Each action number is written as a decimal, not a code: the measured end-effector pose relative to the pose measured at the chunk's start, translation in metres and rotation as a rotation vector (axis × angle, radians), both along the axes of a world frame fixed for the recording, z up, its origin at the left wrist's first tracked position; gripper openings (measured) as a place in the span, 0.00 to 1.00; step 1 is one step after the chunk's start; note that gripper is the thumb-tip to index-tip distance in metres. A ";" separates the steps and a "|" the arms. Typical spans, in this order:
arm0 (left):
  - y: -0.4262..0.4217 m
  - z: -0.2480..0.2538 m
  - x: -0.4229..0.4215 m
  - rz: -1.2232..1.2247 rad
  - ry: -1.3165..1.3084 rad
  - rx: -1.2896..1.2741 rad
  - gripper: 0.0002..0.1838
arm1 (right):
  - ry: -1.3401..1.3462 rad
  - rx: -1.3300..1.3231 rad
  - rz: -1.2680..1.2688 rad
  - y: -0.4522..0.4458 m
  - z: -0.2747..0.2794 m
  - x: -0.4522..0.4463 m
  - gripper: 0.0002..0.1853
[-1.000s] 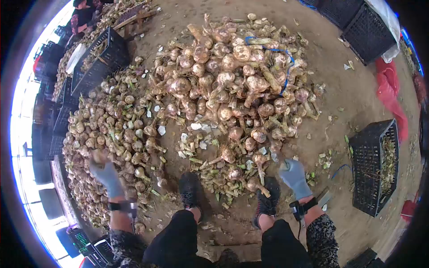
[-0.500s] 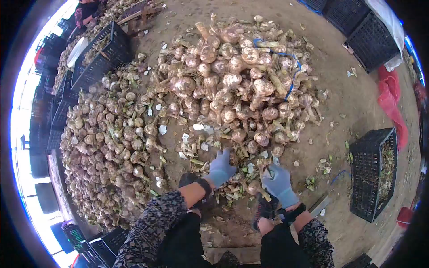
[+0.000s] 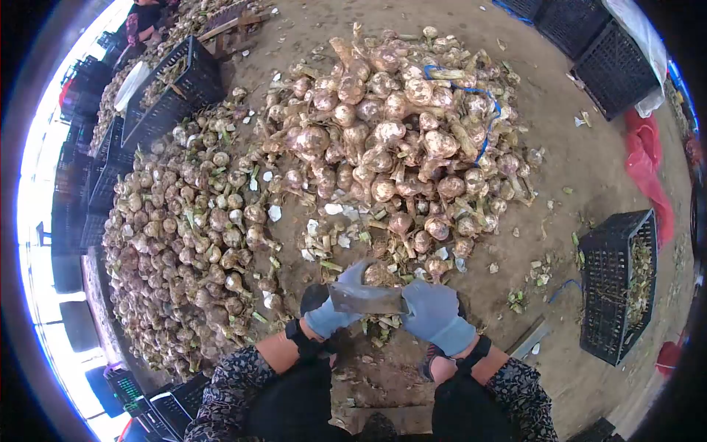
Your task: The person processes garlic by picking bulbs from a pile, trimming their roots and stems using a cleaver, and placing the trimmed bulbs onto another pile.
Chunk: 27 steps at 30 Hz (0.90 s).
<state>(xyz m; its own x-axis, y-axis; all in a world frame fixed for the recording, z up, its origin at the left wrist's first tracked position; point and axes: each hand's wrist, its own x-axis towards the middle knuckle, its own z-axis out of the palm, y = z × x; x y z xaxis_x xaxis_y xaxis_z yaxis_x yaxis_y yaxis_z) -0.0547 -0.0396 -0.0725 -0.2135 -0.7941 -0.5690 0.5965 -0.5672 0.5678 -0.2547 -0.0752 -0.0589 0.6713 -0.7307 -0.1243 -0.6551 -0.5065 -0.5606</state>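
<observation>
Both of my hands wear grey-blue gloves and are close together between my knees. My right hand is closed on a wide metal blade, which points left. Just left of it, my left hand has its fingers behind the blade, next to a garlic bulb; the blade hides its grip. Beyond them rises a large pile of garlic bulbs with stalks, a blue string across its right side. On the left lies a wide heap of bulbs with short stems.
A black crate with trimmings stands at right. More black crates are at the upper right, beside red netting. Another crate stands at upper left. Part of a person shows at the top left corner.
My left hand has come from the left heap to the middle. My right hand has moved left and toward it, and the blade now lies across the gap between them.
</observation>
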 end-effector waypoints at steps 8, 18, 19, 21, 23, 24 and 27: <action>0.025 -0.035 0.011 -0.211 -0.414 -0.334 0.32 | -0.027 0.022 0.052 -0.010 -0.013 0.000 0.16; -0.020 0.061 0.009 -0.323 -0.987 -0.662 0.28 | 0.052 -0.152 -0.384 -0.046 -0.026 -0.071 0.07; -0.021 0.057 0.010 -0.386 -1.025 -0.727 0.27 | 0.056 -0.162 -0.376 -0.046 -0.015 -0.057 0.07; -0.016 0.039 0.001 -0.566 -1.187 -0.744 0.24 | -0.029 0.097 -0.263 -0.042 -0.004 -0.031 0.07; -0.009 0.027 -0.002 -0.772 -1.341 -0.755 0.22 | -0.049 0.165 -0.194 -0.039 -0.001 -0.013 0.08; -0.006 0.025 -0.003 -0.886 -1.420 -0.888 0.18 | -0.062 0.230 -0.120 -0.037 -0.001 -0.008 0.10; 0.001 0.016 -0.005 -0.912 -1.594 -1.139 0.11 | 0.067 0.367 -0.020 -0.043 0.003 -0.001 0.11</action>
<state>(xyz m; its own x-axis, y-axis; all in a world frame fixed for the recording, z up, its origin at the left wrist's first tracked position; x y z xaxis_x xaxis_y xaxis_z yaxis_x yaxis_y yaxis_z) -0.0595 -0.0381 -0.0568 -0.5806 -0.8099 -0.0834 -0.7678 0.5107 0.3869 -0.2561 -0.1181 -0.0559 0.6389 -0.6422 -0.4235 -0.7042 -0.2666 -0.6580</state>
